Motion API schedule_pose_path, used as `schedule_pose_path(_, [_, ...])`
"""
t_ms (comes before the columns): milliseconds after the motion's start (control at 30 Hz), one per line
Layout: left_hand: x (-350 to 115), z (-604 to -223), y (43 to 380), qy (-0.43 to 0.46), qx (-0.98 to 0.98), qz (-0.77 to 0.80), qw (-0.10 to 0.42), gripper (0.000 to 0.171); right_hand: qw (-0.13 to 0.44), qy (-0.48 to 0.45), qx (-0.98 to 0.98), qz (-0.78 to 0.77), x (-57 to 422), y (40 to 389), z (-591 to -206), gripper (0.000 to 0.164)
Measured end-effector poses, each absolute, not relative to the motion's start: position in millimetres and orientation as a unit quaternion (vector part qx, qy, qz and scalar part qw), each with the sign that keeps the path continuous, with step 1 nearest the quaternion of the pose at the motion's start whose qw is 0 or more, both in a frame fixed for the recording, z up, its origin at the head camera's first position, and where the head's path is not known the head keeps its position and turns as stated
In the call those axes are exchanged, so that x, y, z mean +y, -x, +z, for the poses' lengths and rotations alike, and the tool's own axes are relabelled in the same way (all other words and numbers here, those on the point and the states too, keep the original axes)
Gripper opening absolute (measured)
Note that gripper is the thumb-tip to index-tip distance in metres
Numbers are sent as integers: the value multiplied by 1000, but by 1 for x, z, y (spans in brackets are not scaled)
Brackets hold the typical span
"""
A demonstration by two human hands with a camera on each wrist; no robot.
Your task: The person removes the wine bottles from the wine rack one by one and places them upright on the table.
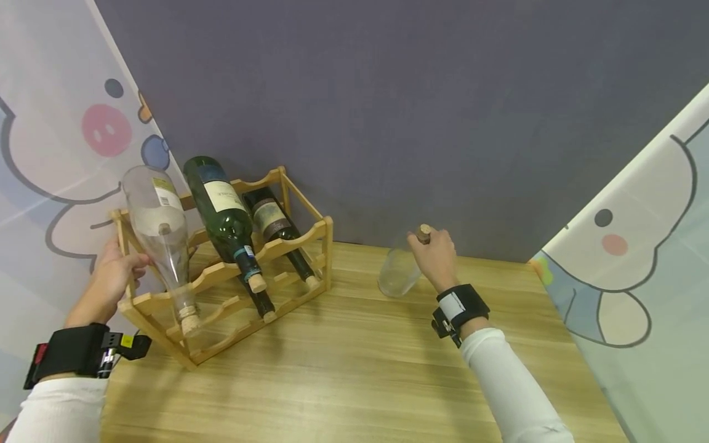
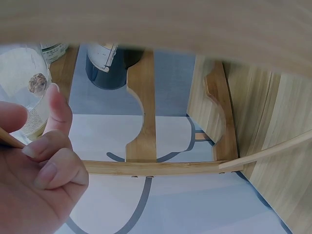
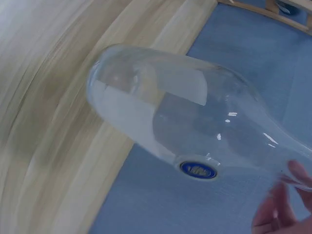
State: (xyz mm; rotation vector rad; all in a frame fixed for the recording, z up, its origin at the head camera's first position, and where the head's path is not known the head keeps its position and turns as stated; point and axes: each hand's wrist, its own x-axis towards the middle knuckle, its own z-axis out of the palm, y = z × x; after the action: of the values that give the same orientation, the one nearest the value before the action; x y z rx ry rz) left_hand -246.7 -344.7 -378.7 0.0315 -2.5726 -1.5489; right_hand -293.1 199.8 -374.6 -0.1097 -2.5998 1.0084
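Observation:
At the left of the head view, my left hand (image 1: 113, 277) grips the left side of a two-tier wooden wine rack (image 1: 327, 252). The left wrist view shows that hand's fingers (image 2: 58, 165) curled beside the rack's bars (image 2: 141, 107). My right hand (image 1: 437, 258) holds a clear glass bottle (image 1: 396, 277) by its neck, cork end up, over the table near the back wall. Its cork (image 1: 424, 229) shows above the fingers. In the right wrist view this clear bottle (image 3: 195, 112) bears a blue oval badge, and fingers (image 3: 280, 207) wrap its neck.
Corked bottles lie in the rack, necks toward me: a clear one (image 1: 157, 215), a big green one (image 1: 224, 203), a dark labelled one (image 1: 271, 215), and a dark neck (image 1: 263, 301) lower down. A grey wall (image 1: 388, 123) backs the wooden table (image 1: 332, 369); cartoon-printed panels (image 1: 626, 277) flank it.

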Motion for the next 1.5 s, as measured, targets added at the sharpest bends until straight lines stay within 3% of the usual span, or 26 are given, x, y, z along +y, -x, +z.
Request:
schedule_pose_path(100, [-345,-379,245,-7,-857,-510,73,35,135,28,-905,403,200,298,-375,28])
schedule_pose_path(333, [-345,-379,244,-1,-857,-509,80,35,31,5,-834,552,194,303,-378,40])
schedule_pose_path(667, [-344,-381,245,-7,-861,-503,74,38,15,5,-815,580,186,309,-379,41])
schedule_pose_path(967, [-345,-380,246,-13,-867,-493,73,40,7,-56,-851,523,204,312,-389,44])
schedule_pose_path(1333, [-345,-379,247,-12,-871,-485,72,46,54,-55,-842,534,224,310,-395,36])
schedule_pose_path(1500, [-345,-380,246,-7,-869,-491,69,41,54,-55,-846,528,236,308,-394,37])
